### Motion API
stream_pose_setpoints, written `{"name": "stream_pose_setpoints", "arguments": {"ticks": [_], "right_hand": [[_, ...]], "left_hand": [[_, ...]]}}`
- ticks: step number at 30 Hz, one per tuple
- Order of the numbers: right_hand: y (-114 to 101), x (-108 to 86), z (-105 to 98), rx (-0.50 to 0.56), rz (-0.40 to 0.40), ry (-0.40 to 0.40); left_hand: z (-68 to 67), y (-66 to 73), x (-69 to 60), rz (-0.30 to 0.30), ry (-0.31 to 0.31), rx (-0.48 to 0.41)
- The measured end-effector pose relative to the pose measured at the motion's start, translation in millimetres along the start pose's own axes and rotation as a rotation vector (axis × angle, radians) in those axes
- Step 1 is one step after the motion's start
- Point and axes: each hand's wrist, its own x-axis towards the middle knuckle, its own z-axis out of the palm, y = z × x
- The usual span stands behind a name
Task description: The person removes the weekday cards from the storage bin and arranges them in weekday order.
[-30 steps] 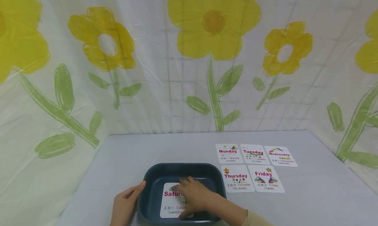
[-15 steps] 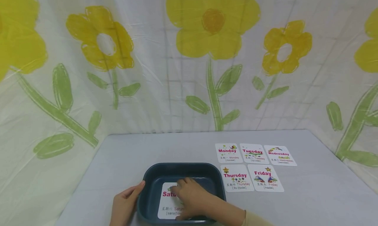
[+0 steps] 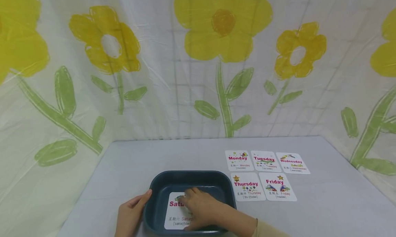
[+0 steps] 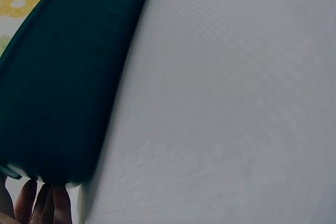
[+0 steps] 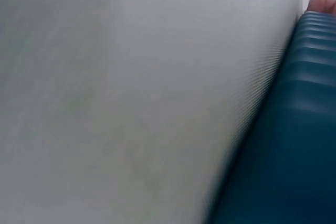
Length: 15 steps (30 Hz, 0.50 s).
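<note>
A dark teal plastic tray (image 3: 191, 174) sits near the front of the table. My left hand (image 3: 131, 211) holds its left side, thumb at the rim. In the left wrist view, the left fingers (image 4: 62, 205) press against the outer wall of the tray (image 4: 63, 87). Inside the tray lies a white Saturday card (image 3: 177, 216). Over the card's right part, my right hand (image 3: 202, 207) grips it with curled fingers toward the far edge and thumb near the close edge; it hides part of the lettering. The right wrist view shows only the tray's outside (image 5: 283, 166) and part of a hand.
Right of the tray, a Monday card (image 3: 239, 160), Tuesday card (image 3: 266, 161) and Wednesday card (image 3: 293, 163) form a back row. The Thursday card (image 3: 248, 187) and Friday card (image 3: 277, 187) lie in front. A flowered curtain (image 3: 161, 92) hangs behind the table (image 3: 148, 154).
The Saturday card has shifted slightly left inside the tray. My right hand has drawn its fingers in and covers a little more of the word. The left hand stays at the tray.
</note>
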Motion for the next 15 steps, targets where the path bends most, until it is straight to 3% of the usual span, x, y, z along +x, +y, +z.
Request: {"name": "stream_pose_setpoints", "arguments": {"ticks": [7, 15], "right_hand": [[1.4, 0.7, 0.8, 0.03, 0.004, -0.006], [-1.6, 3.0, 1.4, 0.06, 0.06, -0.011]], "left_hand": [[-0.7, 0.4, -1.0, 0.004, 0.0, -0.001], [1.3, -1.3, -0.5, 0.003, 0.007, -0.011]]}}
